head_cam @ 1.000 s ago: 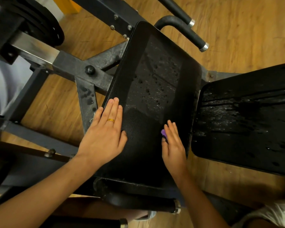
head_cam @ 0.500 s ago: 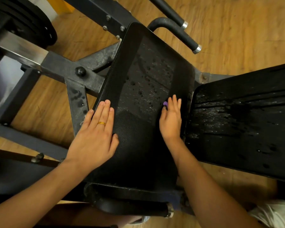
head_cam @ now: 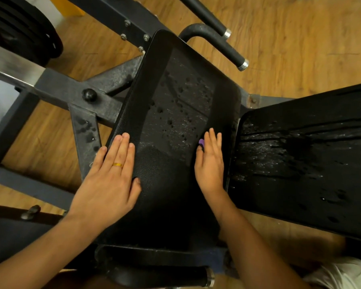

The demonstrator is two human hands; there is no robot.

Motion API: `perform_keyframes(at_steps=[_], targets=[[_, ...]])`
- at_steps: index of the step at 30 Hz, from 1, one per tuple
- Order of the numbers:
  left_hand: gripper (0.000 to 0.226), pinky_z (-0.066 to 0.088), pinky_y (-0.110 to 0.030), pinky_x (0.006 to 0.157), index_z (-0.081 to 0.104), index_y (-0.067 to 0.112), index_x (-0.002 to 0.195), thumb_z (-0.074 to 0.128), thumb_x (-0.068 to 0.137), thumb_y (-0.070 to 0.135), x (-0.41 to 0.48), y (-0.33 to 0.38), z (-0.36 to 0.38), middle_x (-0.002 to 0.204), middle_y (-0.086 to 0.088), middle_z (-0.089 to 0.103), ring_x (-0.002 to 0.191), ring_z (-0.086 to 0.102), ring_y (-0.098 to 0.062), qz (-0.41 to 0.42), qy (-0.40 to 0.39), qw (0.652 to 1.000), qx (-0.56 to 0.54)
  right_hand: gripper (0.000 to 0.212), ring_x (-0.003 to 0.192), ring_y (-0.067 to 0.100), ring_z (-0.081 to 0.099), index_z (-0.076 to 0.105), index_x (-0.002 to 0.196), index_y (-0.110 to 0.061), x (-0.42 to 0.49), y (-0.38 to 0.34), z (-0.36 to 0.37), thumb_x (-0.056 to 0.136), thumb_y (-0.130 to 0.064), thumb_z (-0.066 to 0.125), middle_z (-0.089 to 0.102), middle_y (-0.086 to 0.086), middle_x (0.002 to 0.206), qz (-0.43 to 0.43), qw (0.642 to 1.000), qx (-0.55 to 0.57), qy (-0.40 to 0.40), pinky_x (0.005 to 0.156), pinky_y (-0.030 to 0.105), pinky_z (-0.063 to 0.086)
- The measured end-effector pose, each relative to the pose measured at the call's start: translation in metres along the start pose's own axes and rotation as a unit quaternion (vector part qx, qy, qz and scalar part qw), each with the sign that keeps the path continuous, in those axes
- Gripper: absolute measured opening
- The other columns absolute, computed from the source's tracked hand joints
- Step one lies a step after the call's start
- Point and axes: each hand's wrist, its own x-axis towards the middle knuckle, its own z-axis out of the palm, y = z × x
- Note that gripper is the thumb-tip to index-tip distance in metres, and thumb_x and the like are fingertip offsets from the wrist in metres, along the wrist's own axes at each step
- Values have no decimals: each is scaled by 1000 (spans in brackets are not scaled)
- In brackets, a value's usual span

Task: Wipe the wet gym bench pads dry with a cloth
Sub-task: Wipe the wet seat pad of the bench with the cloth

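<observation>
Sliding up from where it lay a second ago, the right hand (head_cam: 209, 163) now sits halfway along the middle pad (head_cam: 171, 201), by that pad's right edge. Its fingers are straight and flat, pressing down on a purple cloth (head_cam: 201, 142); only a small corner of it shows beside the forefinger. The left hand (head_cam: 111, 184), wearing a gold ring (head_cam: 117, 164), lies flat with straight fingers on the pad's left edge and holds nothing. The pad's near half looks matt and dry. Just beyond the fingertips, water drops (head_cam: 175, 113) cover its far half. Right of the pad, a second pad (head_cam: 300, 174) is streaked with water. Left of it stands a grey steel frame (head_cam: 71, 88). Past its far end a black handle (head_cam: 217, 49) juts over the wooden floor (head_cam: 300, 38).
</observation>
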Motion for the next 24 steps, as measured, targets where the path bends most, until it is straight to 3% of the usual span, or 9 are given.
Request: perform_keyframes(at_steps=[8, 12, 19, 24], targets=[[76, 18, -52, 123, 27, -8, 153, 32, 95, 41, 0, -1, 0, 165, -25, 13, 155, 12, -33, 2, 2, 1000, -6, 42, 156, 28, 3, 43, 148, -4, 130, 0, -11, 108, -18, 39, 23, 8, 167, 12, 1000, 0, 1, 123, 32, 12], [76, 18, -52, 123, 27, -8, 153, 32, 95, 41, 1, -1, 1, 164, -26, 13, 155, 12, -34, 2, 5, 1000, -10, 42, 156, 29, 3, 43, 147, -2, 157, -2, -18, 109, -18, 38, 22, 9, 167, 30, 999, 11, -20, 124, 35, 10], [76, 19, -53, 123, 27, -9, 153, 31, 95, 41, 1, 0, 3, 164, -26, 13, 155, 13, -35, 5, 13, 1000, -16, 50, 156, 15, 6, 34, 156, -8, 81, 9, -10, 108, -20, 41, 21, 0, 167, -6, 1000, 10, -13, 119, 19, 4], [76, 19, -53, 123, 25, -8, 154, 32, 96, 41, 1, -1, 2, 165, -26, 12, 155, 11, -35, 4, 7, 1000, -6, 50, 155, 12, 8, 33, 156, -9, 75, 10, -10, 108, -21, 41, 21, -1, 167, 13, 1000, -2, -22, 117, 15, 2]])
